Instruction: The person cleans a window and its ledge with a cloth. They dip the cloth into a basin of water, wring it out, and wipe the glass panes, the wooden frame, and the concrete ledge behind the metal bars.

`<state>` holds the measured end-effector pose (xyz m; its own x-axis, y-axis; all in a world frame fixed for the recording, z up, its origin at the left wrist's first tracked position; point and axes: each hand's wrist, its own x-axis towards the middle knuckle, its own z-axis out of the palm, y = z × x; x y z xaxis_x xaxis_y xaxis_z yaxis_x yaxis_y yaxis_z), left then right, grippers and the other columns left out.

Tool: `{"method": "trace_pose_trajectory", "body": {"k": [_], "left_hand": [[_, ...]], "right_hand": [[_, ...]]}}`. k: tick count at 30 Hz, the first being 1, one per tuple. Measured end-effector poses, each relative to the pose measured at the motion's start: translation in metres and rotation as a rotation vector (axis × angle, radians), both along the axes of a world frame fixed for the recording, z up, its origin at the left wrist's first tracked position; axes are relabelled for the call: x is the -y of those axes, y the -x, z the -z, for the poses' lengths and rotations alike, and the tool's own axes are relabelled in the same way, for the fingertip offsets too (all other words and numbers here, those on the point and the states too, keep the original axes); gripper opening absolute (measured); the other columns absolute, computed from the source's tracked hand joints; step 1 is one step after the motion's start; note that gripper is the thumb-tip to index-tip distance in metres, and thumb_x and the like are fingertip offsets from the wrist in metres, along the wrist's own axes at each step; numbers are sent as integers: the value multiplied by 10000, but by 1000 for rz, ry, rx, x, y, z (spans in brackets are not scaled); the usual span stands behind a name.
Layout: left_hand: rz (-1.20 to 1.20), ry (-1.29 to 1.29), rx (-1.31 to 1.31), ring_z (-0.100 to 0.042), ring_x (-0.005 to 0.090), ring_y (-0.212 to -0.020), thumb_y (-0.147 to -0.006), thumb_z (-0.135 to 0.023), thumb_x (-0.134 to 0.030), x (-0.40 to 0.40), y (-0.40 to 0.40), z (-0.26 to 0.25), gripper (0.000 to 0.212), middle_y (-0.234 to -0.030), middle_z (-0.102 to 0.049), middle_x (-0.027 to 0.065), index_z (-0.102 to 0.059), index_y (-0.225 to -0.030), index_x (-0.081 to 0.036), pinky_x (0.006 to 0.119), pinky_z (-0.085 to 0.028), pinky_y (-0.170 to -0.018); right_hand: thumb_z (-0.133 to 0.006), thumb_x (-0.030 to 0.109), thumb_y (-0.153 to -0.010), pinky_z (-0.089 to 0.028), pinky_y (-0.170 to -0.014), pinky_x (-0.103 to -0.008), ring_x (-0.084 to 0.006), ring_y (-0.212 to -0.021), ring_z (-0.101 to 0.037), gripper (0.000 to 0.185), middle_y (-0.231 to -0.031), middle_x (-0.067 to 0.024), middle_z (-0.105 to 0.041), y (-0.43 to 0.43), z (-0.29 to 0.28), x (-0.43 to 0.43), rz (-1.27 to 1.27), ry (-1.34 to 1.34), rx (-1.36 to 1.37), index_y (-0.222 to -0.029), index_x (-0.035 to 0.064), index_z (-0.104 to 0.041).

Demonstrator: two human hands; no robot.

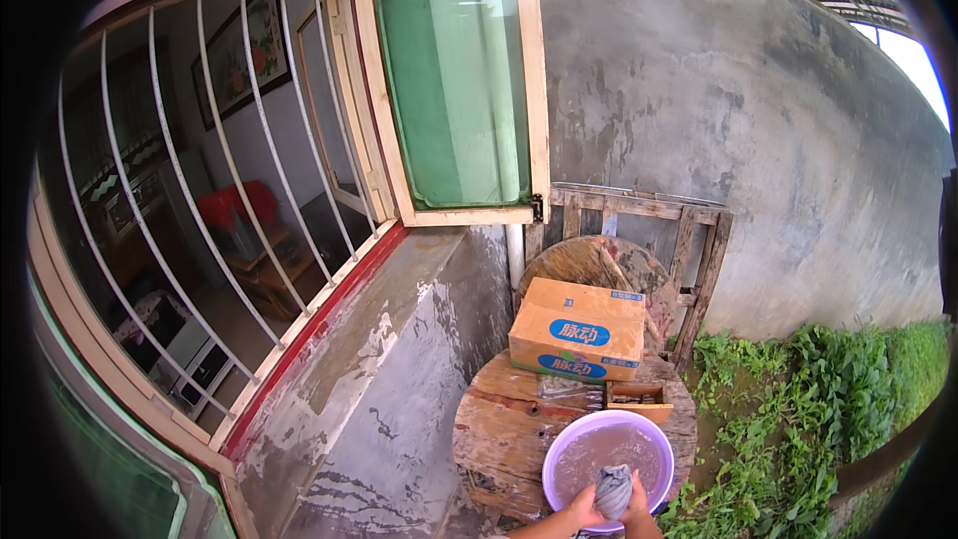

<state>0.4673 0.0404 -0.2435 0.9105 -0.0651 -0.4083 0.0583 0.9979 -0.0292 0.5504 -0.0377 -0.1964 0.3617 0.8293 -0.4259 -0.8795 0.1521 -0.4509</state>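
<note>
A grey cloth (614, 492), bunched and twisted into a tight bundle, is held between my two hands above a purple plastic basin (551, 462). My left hand (586, 507) grips it from the left side, and my right hand (637, 498) presses on it from the right. Murky brownish water (608, 451) fills part of the basin behind the cloth. The basin stands near the front of a round, weathered wooden tabletop (501, 419). The bundle and my hands hide the basin's near part.
Behind the basin are a small wooden box (650, 412) and a printed cardboard carton (577, 329). A concrete wall with a barred window (217, 135) runs along the left; its green glass casement (453, 82) stands swung out. Leafy plants (793, 419) grow on the right.
</note>
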Motion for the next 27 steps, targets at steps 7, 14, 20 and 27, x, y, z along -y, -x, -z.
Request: {"method": "trace_pose_trajectory", "body": {"k": [7, 14, 20, 27], "left_hand": [[-146, -48, -614, -444, 378, -1099, -767, -449, -607, 4, 30, -86, 618, -1213, -475, 159, -479, -1184, -153, 615, -336, -887], [-232, -45, -241, -485, 336, -1046, -777, -465, -557, -1, 19, -75, 561, -1086, -557, 142, -542, -1104, -107, 532, -393, -861], [-156, -563, -567, -506, 311, -1031, -797, -475, -504, -22, -7, -62, 510, -1079, -566, 128, -549, -1102, -101, 512, -416, -843], [96, -1270, -897, -531, 281, -1012, -819, -487, -442, -30, -44, -19, 452, -1071, -578, 112, -556, -1099, -94, 488, -443, -821]], "right_hand": [[-643, 34, -716, -500, -688, -340, -184, -728, -592, 250, -809, -85, -602, -18, -23, -21, -34, 266, 561, -945, 12, -545], [-612, 263, -776, -424, -828, -323, -228, -954, -531, 366, -951, -144, -594, -35, -27, -11, -338, 408, 1101, -1031, 3, -573], [-586, 320, -793, -386, -879, -379, -256, -1022, -499, 440, -1051, -177, -554, -51, -37, -15, -277, 523, 1270, -1077, -13, -537], [-531, 365, -825, -361, -911, -386, -322, -1102, -454, 501, -1156, -239, -494, -26, -129, -16, -282, 406, 1083, -1140, -23, -504]]}}
